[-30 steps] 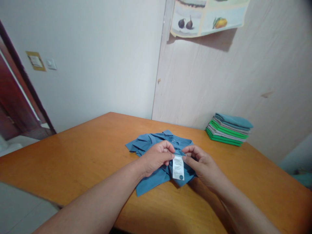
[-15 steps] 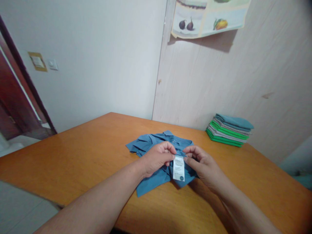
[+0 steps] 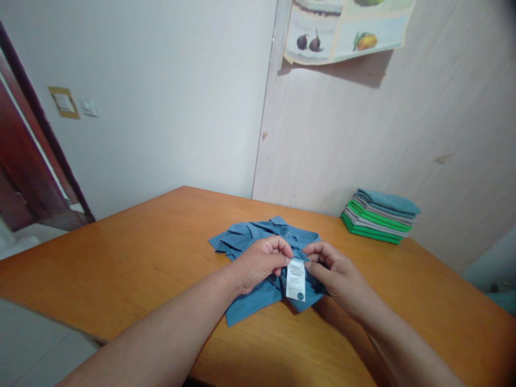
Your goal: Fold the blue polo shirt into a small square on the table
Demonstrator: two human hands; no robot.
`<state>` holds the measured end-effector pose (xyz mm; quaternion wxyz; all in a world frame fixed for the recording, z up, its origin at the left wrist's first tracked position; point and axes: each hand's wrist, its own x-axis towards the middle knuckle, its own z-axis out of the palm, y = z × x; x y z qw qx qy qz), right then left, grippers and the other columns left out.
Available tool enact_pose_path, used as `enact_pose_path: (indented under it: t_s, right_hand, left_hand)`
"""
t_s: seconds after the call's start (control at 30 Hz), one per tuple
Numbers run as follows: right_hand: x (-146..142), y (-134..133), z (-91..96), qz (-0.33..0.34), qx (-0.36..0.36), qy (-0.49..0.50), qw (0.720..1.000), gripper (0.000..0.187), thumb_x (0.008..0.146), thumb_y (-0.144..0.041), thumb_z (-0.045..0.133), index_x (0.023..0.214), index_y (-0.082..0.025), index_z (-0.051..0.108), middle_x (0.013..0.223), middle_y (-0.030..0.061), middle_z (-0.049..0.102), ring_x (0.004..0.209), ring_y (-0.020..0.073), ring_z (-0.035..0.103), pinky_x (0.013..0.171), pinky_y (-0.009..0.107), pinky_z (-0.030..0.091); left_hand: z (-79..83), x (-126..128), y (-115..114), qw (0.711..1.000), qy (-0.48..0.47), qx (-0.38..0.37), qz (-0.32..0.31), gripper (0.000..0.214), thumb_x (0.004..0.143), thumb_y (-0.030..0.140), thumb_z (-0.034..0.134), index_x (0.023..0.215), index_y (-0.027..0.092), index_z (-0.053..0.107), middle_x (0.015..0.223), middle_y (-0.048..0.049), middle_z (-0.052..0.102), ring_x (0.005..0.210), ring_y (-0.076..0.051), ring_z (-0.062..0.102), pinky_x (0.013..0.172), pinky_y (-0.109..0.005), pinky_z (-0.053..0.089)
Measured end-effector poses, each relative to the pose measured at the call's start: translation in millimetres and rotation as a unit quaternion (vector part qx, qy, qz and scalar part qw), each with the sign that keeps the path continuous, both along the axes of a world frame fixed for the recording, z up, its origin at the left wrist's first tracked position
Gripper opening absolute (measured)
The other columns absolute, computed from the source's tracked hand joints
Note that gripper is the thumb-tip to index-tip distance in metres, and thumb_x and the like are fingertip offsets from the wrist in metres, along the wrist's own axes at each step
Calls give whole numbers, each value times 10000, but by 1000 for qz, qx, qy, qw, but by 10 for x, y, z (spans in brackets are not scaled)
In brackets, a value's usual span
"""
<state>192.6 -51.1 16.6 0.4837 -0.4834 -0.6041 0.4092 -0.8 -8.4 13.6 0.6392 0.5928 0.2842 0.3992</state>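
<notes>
A blue short-sleeved shirt (image 3: 253, 307) lies crumpled on the wooden table, its collar toward the wall. A white printed care label (image 3: 296, 285) hangs down from its fabric, with a dark round mark at the lower end. My left hand (image 3: 262, 264) is closed, thumb and forefinger pinching at the label's upper left corner. On the opposite side, my right hand (image 3: 336, 271) has its thumb at the label's upper right edge and its fingers curled on the fabric just above. The fingers partly hide the middle of the shirt.
A stack of folded cloths (image 3: 379, 217) in green, grey and blue stands at the back right of the table (image 3: 153, 236), near the wall. A fruit poster (image 3: 346, 32) hangs above. Wall switches (image 3: 64, 102) and a dark red door (image 3: 32, 156) are at the left.
Almost nothing differs. Both hands keep their hold at the label's top, and the label's lower end hangs very slightly lower in the picture.
</notes>
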Motion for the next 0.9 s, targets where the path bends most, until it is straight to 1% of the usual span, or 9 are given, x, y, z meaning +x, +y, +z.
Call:
enact_pose_path:
  t_s: [0.2,0.47,0.9]
  right_hand:
    - [-9,-11,12,0,-2,0,1000,324,763,-428,721,973,-221,587,775,-9,605,588,119,495,516,239,349]
    - [-12,-13,34,-3,-8,-10,1000,321,745,-406,720,974,-221,593,782,-14,596,595,119,484,526,244,354]
    - [19,-5,20,8,-1,-43,999,270,797,-373,678,989,-210,582,795,-14,571,607,111,454,530,245,337]
  left_hand:
    - [-9,-8,11,1000,3,1,-6,121,723,190,669,828,160,618,663,48,533,521,-55,438,500,-186,295]
    - [-11,-8,6,1000,12,2,-3,110,727,197,662,824,162,627,639,50,526,518,-61,436,499,-190,290]
    - [-13,-7,8,1000,16,-2,-7,106,732,187,654,832,159,630,648,51,525,525,-57,431,502,-189,286]
